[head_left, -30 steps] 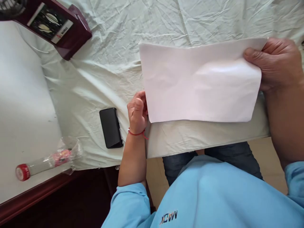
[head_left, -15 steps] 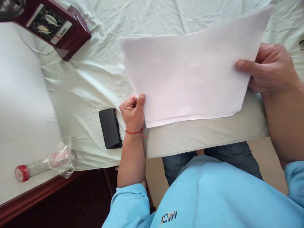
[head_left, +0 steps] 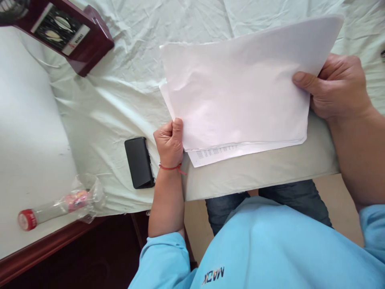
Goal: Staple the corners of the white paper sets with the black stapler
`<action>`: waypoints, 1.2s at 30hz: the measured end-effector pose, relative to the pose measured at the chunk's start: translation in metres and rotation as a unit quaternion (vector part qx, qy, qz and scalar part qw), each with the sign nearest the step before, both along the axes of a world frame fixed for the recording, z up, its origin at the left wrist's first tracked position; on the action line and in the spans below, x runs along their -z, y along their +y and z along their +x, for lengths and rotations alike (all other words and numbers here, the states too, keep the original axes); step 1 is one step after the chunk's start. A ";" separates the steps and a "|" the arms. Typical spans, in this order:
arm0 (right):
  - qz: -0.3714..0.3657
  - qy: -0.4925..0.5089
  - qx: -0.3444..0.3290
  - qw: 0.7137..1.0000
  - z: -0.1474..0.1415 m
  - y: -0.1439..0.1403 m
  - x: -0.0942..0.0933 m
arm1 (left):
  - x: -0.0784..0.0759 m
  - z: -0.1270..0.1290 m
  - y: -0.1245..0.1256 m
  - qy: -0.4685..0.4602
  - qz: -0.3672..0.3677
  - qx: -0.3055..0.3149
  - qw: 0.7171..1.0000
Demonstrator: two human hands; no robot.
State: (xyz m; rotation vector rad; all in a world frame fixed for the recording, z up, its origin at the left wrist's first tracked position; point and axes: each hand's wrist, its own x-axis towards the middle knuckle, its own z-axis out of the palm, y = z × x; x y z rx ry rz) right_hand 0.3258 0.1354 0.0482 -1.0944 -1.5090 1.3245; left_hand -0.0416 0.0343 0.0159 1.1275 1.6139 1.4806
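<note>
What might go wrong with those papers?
The papers aren't lined up: a printed sheet sticks out underneath and might slip loose. The left hand and right hand grip opposite sides, so pulling too hard might crease or tear them. The phone lies close to the left wrist and might get bumped.

The paper sheets (head_left: 240, 92) look to me smooth and mostly matt, with faint creases. Through my remote camera I see the table cover (head_left: 105, 120) as wrinkled cloth, the dark red stand (head_left: 93, 42) as glossy, and the bag (head_left: 94, 196) as thin, clear, shiny plastic.
</note>
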 end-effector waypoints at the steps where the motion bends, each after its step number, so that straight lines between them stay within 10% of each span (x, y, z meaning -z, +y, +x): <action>1: -0.002 -0.001 0.000 1.000 0.000 0.000 0.000 | 0.001 0.000 0.000 -0.002 0.005 -0.003 1.000; 30: -0.075 -0.078 -0.035 0.993 0.017 -0.001 -0.003 | -0.006 0.000 0.001 -0.001 0.000 0.005 1.000; 36: 0.039 -0.015 -0.014 0.999 0.003 -0.007 -0.020 | -0.001 -0.002 0.003 -0.068 0.071 -0.013 0.995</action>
